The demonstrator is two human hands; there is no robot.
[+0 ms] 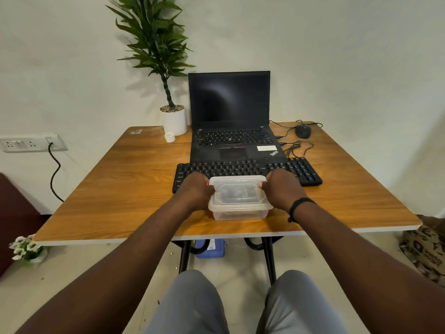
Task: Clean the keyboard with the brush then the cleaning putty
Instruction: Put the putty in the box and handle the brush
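Observation:
A clear plastic container (238, 201) with its lid on stands on the wooden table (120, 189), just in front of the black keyboard (240, 168). My left hand (196, 191) grips the container's left side, thumb on the lid edge. My right hand (281, 188) grips its right side the same way. Something dark lies inside the container; I cannot tell what. Both hands cover part of the keyboard's front row. No brush or putty shows in the open.
An open black laptop (231, 131) sits behind the keyboard. A wired mouse (303, 131) and loose cables (297, 148) lie at the back right. A potted plant (173, 120) and a small white cap (170, 137) stand at the back left.

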